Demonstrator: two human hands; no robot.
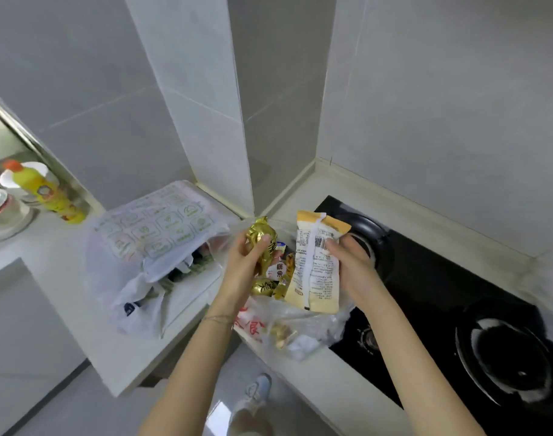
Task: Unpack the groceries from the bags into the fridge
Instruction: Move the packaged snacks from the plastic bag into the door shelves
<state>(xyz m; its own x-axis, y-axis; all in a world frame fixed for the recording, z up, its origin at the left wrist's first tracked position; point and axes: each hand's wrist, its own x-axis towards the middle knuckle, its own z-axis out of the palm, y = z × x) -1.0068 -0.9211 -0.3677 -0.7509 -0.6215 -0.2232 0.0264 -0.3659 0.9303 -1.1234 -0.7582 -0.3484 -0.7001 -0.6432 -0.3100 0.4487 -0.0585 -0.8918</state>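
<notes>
A person stands at the inner corner of an L-shaped white counter [64, 256], seen from above, both bare forearms reaching forward. The left hand [242, 265] grips a crinkled gold foil packet [258, 231], its fingers [264, 239] curled round the packet's middle. A thin bracelet [218, 318] circles that wrist. The right hand [352, 265] holds a pale yellow snack packet [316, 272] upright by its right edge, thumb pressed on the printed back, where a barcode shows. Both packets are lifted just above a clear plastic bag [303, 322] with red lettering, which lies open at the counter's front edge near the corner, touching the left edge of a black gas hob [441, 294]. More gold packets and small wrappers sit inside this bag. To the left, well apart from the hob, a white plastic bag [133, 287] slumps on the counter against the wall pillar, with a flat pack printed with green symbols [162, 228] resting on top of it. At the counter's far left end stand a yellow bottle [44, 191] with an orange cap and stacked white bowls [1, 212]. A white shoe [256, 391] shows on the floor below.
</notes>
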